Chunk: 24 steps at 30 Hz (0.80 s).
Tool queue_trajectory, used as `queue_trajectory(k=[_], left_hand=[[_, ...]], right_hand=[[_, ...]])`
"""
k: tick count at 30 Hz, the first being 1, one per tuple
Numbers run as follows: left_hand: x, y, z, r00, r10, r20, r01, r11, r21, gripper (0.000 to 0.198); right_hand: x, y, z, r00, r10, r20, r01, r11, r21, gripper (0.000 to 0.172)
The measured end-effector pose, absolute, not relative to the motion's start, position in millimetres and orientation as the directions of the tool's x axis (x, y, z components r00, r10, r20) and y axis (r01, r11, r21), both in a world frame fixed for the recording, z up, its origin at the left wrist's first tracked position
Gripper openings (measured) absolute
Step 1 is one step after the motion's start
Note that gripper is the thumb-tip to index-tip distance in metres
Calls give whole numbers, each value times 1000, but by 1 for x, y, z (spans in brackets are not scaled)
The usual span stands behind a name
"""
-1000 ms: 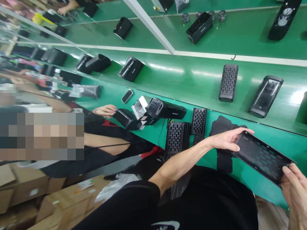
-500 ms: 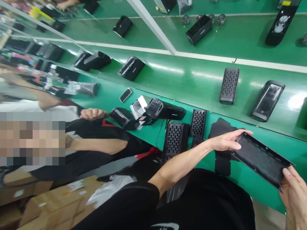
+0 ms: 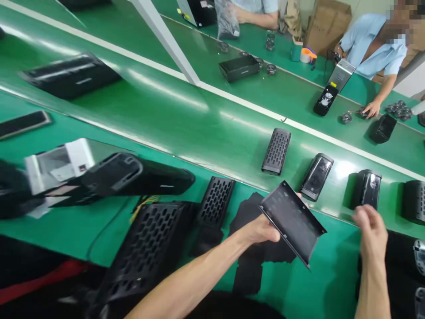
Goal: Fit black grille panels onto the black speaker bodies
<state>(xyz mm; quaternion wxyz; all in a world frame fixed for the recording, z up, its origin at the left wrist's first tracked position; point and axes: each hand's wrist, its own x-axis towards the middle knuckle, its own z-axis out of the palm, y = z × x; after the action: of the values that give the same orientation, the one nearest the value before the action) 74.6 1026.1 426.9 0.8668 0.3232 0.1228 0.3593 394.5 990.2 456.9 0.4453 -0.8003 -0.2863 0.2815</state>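
My left hand (image 3: 262, 231) grips a black perforated grille panel (image 3: 292, 221) by its near-left edge and holds it tilted above the green bench. My right hand (image 3: 373, 230) is off the panel, raised to its right with fingers apart and holding nothing, blurred by motion. Under the panel lie flat black fabric pieces (image 3: 247, 266). Left of them are two black grille covers, a large one (image 3: 146, 243) and a smaller one (image 3: 214, 204).
A green conveyor belt (image 3: 199, 124) carries black speaker bodies: one with a grille (image 3: 276, 150), others (image 3: 317, 176) (image 3: 365, 189). A black speaker housing (image 3: 133, 175) and a white box (image 3: 56, 161) lie at left. A person in a blue shirt (image 3: 372, 44) works across the line.
My right hand let go of the panel and moved away to the right. My left hand alone now holds it, tipped up more. The view swung right and closer to the bench.
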Motion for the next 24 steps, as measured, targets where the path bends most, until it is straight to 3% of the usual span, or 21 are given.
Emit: queue_trajectory(k=[2,4,8,13,15,18,24], left_hand=[[65,1031,425,703,711,24,-569,541,619,127],[55,1031,422,691,722,26,-600,553,578,125],[40,1023,421,689,725,12,-635,596,492,111],[26,1017,433,692,720,46,-672,619,406,97],[21,1017,438,703,706,86,-679,630,376,98],[17,1016,443,699,700,145,-701,632,330,97],[25,1002,458,693,698,178,-717,644,266,97]], right_hand=[[444,1038,459,750,641,-160,264,-513,-817,122],[476,1074,453,790,586,-181,263,-591,-763,132],[492,1100,438,812,530,-244,191,-636,-747,117],[466,1072,473,717,656,-236,34,-372,-928,86],[449,1047,499,649,744,-158,-79,-141,-987,87],[420,1007,526,560,828,-30,-279,153,-948,89],[353,965,515,457,876,-153,-414,57,-909,78]])
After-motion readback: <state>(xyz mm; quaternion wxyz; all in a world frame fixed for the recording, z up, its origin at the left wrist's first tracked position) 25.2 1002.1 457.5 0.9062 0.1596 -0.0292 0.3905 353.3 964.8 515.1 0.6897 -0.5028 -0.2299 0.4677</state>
